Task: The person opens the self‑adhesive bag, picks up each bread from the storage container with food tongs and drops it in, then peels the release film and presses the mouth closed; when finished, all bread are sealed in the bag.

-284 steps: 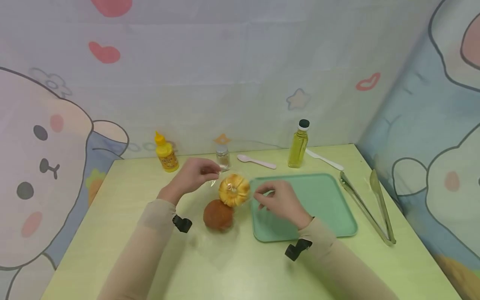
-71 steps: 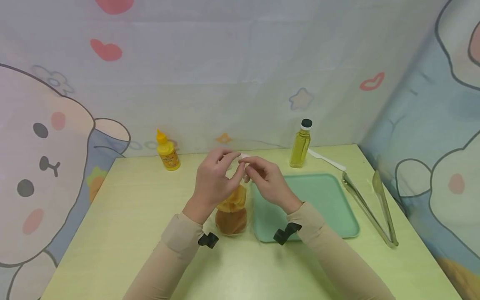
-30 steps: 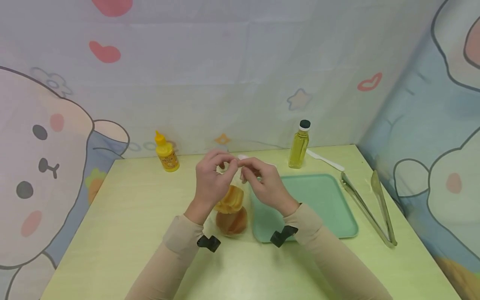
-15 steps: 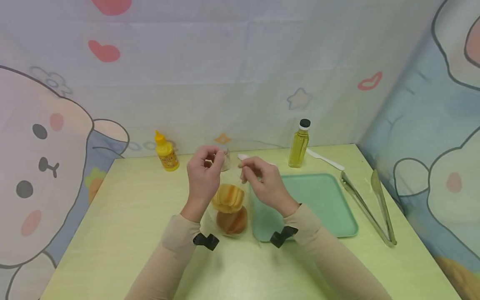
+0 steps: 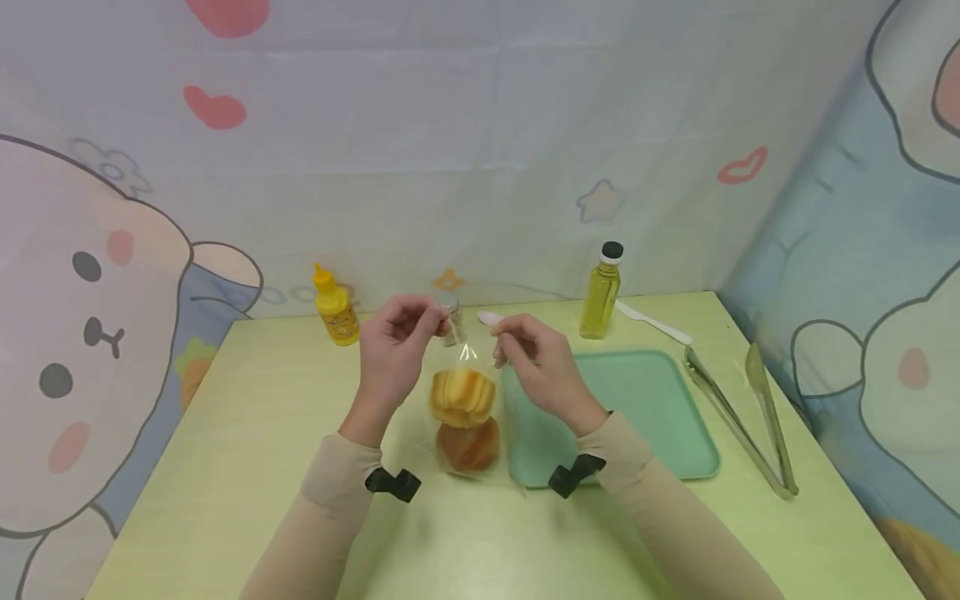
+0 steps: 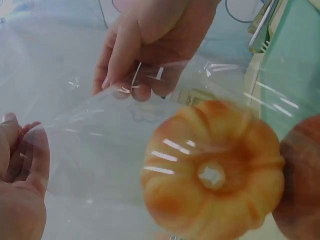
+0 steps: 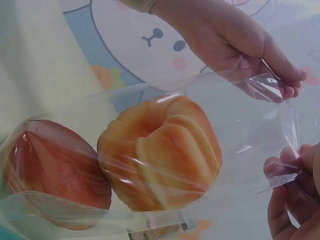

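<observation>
A clear plastic bag (image 5: 467, 417) stands on the table with a yellow pumpkin-shaped bun (image 5: 462, 395) on top of a brown bun (image 5: 469, 445) inside. My left hand (image 5: 431, 322) pinches the left edge of the bag's mouth. My right hand (image 5: 501, 347) pinches the right edge, a short gap away. In the left wrist view the yellow bun (image 6: 212, 176) shows through the film (image 6: 95, 145), with the brown bun (image 6: 300, 175) beside it. The right wrist view shows both buns (image 7: 160, 150) under the stretched film, with the left hand (image 7: 285, 80) holding its far edge.
A green tray (image 5: 645, 417) lies right of the bag, and metal tongs (image 5: 738, 417) beyond it. Along the back stand a yellow squeeze bottle (image 5: 335, 310), a small jar (image 5: 451, 319) and an oil bottle (image 5: 600, 292), with a pink spoon (image 5: 491, 317) and a white knife (image 5: 651, 322).
My hands, close together above the bag a second ago, have drawn apart, spreading the bag's mouth. The buns have stayed in the bag.
</observation>
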`<state>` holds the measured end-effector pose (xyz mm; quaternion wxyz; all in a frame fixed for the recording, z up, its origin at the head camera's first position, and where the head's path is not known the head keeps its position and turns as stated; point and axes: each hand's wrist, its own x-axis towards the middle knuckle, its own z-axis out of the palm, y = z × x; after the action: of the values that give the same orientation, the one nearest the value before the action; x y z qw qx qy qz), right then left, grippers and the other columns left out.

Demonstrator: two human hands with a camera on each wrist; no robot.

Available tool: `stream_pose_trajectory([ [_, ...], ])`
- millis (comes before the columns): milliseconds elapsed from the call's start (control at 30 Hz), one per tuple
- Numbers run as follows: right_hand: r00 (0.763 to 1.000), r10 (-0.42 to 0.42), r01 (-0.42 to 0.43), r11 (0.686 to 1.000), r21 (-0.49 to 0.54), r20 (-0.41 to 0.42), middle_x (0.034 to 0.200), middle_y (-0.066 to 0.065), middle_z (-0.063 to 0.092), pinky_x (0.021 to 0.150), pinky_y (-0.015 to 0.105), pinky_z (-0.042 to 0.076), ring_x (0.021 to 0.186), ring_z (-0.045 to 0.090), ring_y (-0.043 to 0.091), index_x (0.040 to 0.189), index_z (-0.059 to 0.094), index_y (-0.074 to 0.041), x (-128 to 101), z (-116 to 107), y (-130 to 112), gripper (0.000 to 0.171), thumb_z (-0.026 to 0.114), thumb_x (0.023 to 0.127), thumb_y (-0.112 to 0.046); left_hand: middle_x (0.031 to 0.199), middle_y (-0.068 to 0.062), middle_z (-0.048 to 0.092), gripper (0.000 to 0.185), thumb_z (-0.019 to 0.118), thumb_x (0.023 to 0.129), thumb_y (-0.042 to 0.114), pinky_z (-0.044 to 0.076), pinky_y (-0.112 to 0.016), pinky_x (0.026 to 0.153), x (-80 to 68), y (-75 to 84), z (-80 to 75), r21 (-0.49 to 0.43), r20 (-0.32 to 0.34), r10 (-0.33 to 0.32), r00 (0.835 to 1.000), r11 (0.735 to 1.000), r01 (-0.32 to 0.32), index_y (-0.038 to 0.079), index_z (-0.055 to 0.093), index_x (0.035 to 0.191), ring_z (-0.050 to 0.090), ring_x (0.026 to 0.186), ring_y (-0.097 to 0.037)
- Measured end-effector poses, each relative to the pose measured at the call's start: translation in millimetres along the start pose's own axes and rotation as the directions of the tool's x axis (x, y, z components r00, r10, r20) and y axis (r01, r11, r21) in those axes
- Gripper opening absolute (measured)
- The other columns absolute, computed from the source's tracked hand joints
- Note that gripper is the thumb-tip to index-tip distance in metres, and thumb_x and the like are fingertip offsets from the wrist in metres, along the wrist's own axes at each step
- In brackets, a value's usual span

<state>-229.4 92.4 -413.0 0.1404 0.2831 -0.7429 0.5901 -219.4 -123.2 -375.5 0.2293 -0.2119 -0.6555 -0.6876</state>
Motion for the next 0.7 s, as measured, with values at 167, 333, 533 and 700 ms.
stream_pose_trajectory([
  [167, 1.0, -0.007, 0.007, 1.0, 0.005, 0.011, 0.085, 0.01, 0.069, 0.072, 0.031, 0.061, 0.073, 0.07, 0.023, 0.11, 0.069, -0.002, 0, -2, -1, 0.012, 0.057, 0.107, -0.003, 0.09, -0.014, 0.078, 0.01, 0.079, 0.088, -0.01, 0.062, -0.024, 0.074, -0.4, -1.3, -11.3, 0.095, 0.041, 0.084, 0.996, 0.992, -0.088, -0.008, 0.078, 0.097, 0.073, 0.078, -0.011],
  [333, 1.0, -0.019, 0.019, 1.0, -0.001, 0.02, 0.085, 0.01, 0.069, 0.071, 0.031, 0.061, 0.074, 0.07, 0.022, 0.11, 0.069, -0.002, 1, -2, 0, 0.012, 0.057, 0.108, -0.003, 0.092, -0.015, 0.079, 0.014, 0.085, 0.084, -0.007, 0.061, -0.022, 0.076, 3.1, -4.4, -23.8, 0.351, 0.094, 0.255, 0.963, 0.896, -0.271, 0.0, 0.083, 0.095, 0.077, 0.079, -0.016],
  [533, 1.0, -0.018, 0.018, 1.0, 0.005, 0.023, 0.085, 0.01, 0.069, 0.07, 0.028, 0.059, 0.074, 0.07, 0.022, 0.11, 0.069, -0.002, 0, -1, -1, 0.013, 0.056, 0.108, -0.003, 0.091, -0.012, 0.079, 0.013, 0.083, 0.083, -0.008, 0.063, -0.039, 0.074, 5.6, -8.3, -36.3, 0.608, 0.175, 0.449, 0.876, 0.651, -0.455, -0.001, 0.081, 0.094, 0.077, 0.079, -0.029],
  [700, 1.0, -0.017, 0.017, 1.0, 0.007, 0.021, 0.084, 0.01, 0.069, 0.07, 0.029, 0.061, 0.073, 0.071, 0.022, 0.109, 0.069, -0.002, 2, -2, -2, 0.012, 0.057, 0.107, -0.002, 0.091, -0.016, 0.066, 0.01, 0.078, 0.088, -0.009, 0.057, -0.039, 0.066, 6.1, -10.7, -43.6, 0.665, 0.172, 0.485, 0.857, 0.585, -0.465, -0.001, 0.078, 0.095, 0.062, 0.075, -0.03],
])
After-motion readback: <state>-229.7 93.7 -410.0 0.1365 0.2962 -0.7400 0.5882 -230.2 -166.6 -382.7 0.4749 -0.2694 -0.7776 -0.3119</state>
